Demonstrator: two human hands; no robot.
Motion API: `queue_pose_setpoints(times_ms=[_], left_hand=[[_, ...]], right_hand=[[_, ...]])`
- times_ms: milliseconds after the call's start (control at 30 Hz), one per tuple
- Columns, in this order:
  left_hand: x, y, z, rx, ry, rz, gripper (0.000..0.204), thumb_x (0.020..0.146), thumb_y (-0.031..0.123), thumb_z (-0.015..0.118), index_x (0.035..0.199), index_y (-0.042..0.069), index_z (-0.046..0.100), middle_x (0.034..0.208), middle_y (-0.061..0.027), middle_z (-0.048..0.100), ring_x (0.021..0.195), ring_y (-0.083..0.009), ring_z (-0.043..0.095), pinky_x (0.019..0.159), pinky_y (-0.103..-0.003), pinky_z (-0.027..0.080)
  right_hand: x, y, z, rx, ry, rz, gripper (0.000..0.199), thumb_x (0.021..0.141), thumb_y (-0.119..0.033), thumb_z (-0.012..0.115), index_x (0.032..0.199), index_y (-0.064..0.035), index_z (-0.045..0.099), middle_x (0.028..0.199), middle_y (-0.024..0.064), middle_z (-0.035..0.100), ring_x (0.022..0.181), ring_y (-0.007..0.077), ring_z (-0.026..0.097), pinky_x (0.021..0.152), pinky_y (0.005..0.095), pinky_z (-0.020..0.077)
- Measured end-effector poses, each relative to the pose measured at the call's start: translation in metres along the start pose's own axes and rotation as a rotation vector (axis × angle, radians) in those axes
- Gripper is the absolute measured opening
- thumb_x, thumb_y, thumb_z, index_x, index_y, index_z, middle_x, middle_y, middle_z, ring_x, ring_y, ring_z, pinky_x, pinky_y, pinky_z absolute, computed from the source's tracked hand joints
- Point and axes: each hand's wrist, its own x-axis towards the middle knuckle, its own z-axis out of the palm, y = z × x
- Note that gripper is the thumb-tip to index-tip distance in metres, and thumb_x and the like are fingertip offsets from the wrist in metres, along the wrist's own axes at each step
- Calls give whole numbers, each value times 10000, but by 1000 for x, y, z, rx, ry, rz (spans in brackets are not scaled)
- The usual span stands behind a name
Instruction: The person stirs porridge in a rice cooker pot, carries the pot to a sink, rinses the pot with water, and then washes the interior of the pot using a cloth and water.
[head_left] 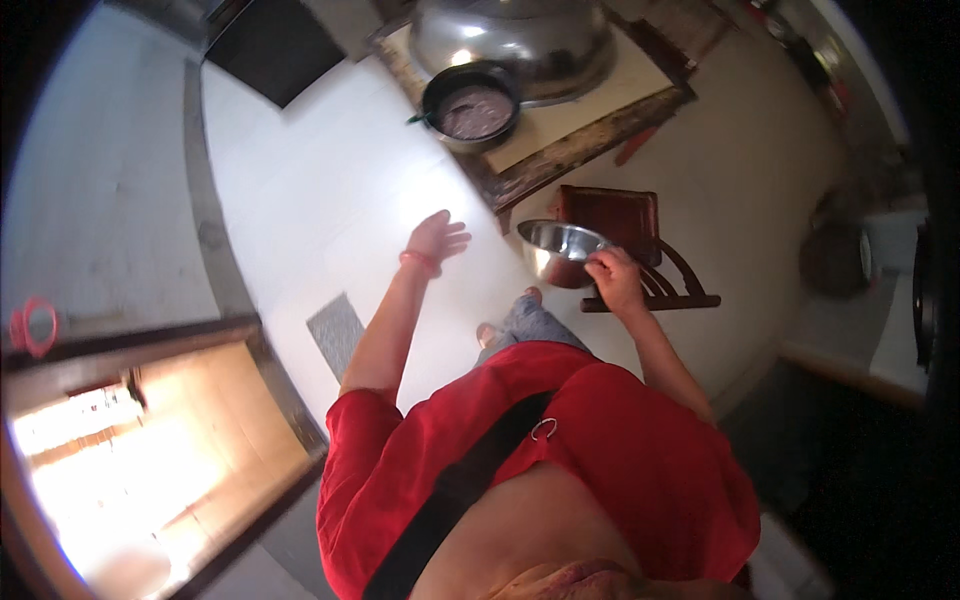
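A shiny metal bowl (553, 252) hangs tilted in front of me, its rim gripped at the right side by my right hand (616, 280). Its inside looks bare where I can see it. My left hand (439, 242) is held out in the air over the pale floor, fingers apart and with nothing in it; a pinkish bangle circles that wrist. Beyond the hands, a dark pot (474, 108) holding a greyish-purple mash stands at the near left corner of a table, with a green handle poking over its rim.
A large domed metal cover (512, 45) sits on the worn-edged table (575, 138). A brown wooden chair (625, 215) stands beside the bowl at the right. At the lower left is a bright doorway (235, 400), near a grey mat (337, 335). A black panel (275, 48) lies far left.
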Motion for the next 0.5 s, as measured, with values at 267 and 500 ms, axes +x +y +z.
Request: queue_pose_setpoints(times_ms=[267,500], left_hand=[[145,73,31,-303,-13,-16,528,761,272,582,1138,-43,388,1115,-197,458,1042,-264,443,904,-327,389],[259,76,14,-100,7,-150,454,856,372,271,1234,147,383,1277,-46,376,1141,-331,358,929,-521,315]], right_hand=[[-18,1,6,-35,103,121,123,710,-146,579,800,-63,580,817,106,552,826,292,506,731,375,412],[-88,-54,13,-114,441,361,138,742,-170,551,822,-59,571,847,92,547,902,277,482,790,360,394]])
